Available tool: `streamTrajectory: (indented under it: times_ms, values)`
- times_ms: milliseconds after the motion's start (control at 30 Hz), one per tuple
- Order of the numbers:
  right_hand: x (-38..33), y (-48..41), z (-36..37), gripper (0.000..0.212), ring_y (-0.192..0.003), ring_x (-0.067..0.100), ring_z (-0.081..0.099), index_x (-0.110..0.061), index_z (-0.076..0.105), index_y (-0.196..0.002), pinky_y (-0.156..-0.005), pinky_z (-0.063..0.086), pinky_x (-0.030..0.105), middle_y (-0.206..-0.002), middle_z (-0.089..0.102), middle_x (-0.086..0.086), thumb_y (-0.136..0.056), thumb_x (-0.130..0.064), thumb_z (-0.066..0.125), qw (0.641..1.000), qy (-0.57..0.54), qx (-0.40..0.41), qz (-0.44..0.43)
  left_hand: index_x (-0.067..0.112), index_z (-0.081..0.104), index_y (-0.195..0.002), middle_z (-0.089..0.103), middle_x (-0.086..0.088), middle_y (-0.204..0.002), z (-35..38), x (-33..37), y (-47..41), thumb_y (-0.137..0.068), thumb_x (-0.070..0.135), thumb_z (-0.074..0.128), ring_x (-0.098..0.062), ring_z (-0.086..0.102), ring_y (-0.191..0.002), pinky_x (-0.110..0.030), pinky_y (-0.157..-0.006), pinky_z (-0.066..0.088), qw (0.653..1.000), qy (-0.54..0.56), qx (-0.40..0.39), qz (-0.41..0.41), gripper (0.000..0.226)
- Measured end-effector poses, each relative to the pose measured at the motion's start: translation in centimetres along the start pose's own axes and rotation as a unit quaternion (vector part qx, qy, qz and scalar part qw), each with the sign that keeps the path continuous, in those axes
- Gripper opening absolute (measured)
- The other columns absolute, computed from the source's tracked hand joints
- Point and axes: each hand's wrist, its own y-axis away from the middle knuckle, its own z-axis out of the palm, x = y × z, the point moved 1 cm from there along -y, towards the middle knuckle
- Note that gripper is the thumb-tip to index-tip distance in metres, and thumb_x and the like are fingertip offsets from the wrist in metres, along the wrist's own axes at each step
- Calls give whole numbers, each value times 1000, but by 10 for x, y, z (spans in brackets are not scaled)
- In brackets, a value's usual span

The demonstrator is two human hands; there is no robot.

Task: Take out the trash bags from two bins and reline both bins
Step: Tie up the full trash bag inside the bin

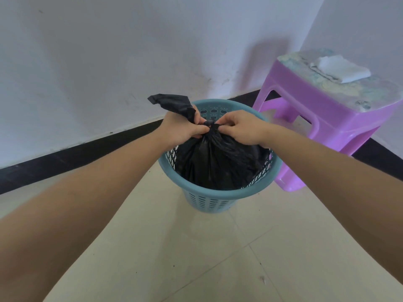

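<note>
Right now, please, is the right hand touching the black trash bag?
Touching: head view shows the right hand pinching the black trash bag at its knot.

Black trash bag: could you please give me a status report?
Left hand and right hand pinch black trash bag at knot. Bag sits in blue bin. Purple stool beside, not blocking.

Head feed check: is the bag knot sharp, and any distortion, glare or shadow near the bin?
Head view: knot of the bag between left hand and right hand is sharp, folds readable. Head view: wide-angle stretch swells the forearms and bends the skirting. Head view: soft even light, no glare; the stool throws a faint shadow on the wall.
</note>
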Motion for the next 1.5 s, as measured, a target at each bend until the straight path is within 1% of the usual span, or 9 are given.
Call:
streamTrajectory:
  times_ms: [100, 233, 433, 567, 700, 1067, 1200, 1333, 1500]
  values:
    - [-1, 0, 5, 19, -106, 15, 63, -25, 70, -111, -100, 46, 29, -108, 70, -3, -99, -26, 56, 1000, -22, -11, 14, 26, 55, -57, 72, -8, -82, 4, -11, -5, -75, 10, 74, -18, 70, -85, -32, -82, 56, 990, -102, 92, 25, 30]
    - [-8, 1, 9, 17, -103, 14, 65, -29, 72, -105, -97, 50, 33, -105, 72, -4, -99, -33, 57, 997, -80, -16, 20, 13, 58, -85, 58, 9, -73, -1, -11, -9, -80, 20, 66, -4, 56, -67, -6, -55, 34, 954, -240, 177, 44, 12]
    - [-14, 3, 2, 26, -94, 14, 68, -21, 75, -96, -89, 53, 31, -96, 75, -2, -91, -44, 65, 990, -141, 19, 27, 16, 58, -86, 62, 3, -77, 6, -19, -3, -76, 30, 68, -16, 60, -74, -29, -70, 49, 973, -81, 207, 64, 19]
    - [-9, 5, 5, 38, -93, 20, 67, -17, 72, -99, -92, 52, 39, -97, 74, 6, -73, -43, 81, 999, -48, 13, 16, 29, 58, -82, 63, -3, -82, 20, -12, -9, -79, 18, 67, -24, 63, -81, -31, -66, 50, 971, 164, 143, -99, 15]
    - [-10, 7, 12, 32, -81, 21, 61, -18, 64, -82, -70, 44, 31, -78, 64, 0, -75, -44, 81, 999, -7, 27, 24, 20, 65, -91, 70, -4, -79, 24, -5, -8, -92, -4, 52, -19, 67, -71, -28, -61, 55, 935, 305, 71, -166, 27]
    - [-3, 8, 22, 32, -98, 20, 71, -18, 73, -103, -95, 55, 39, -100, 76, 4, -75, -27, 85, 988, -151, -39, -19, 1, 64, -116, 70, -17, -102, 18, -4, -2, -88, 12, 68, -28, 69, -88, -40, -82, 59, 905, 378, 19, -194, 30]
    - [2, 10, 19, 27, -101, 13, 71, -22, 76, -108, -94, 51, 27, -103, 77, -3, -81, -19, 78, 970, -195, -147, -5, 8, 69, -91, 70, -8, -83, 19, -10, -5, -85, -9, 60, -21, 69, -77, -31, -69, 60, 915, 344, 89, -189, 19]
    - [15, 6, 16, 26, -85, 12, 63, -6, 73, -108, -84, 53, 28, -92, 68, 0, -90, -23, 65, 971, -219, -82, 57, 4, 66, -88, 67, -9, -84, 16, -11, -5, -82, -21, 54, -19, 69, -75, -22, -62, 57, 923, 337, 96, -160, 29]
    - [26, -1, 8, 15, -75, 14, 66, -21, 65, -112, -67, 59, 32, -93, 65, 3, -99, -25, 57, 974, -202, 88, 60, 6, 64, -87, 63, -9, -86, 12, -14, -8, -80, -22, 59, -18, 68, -78, -19, -67, 56, 934, 320, 84, -136, 29]
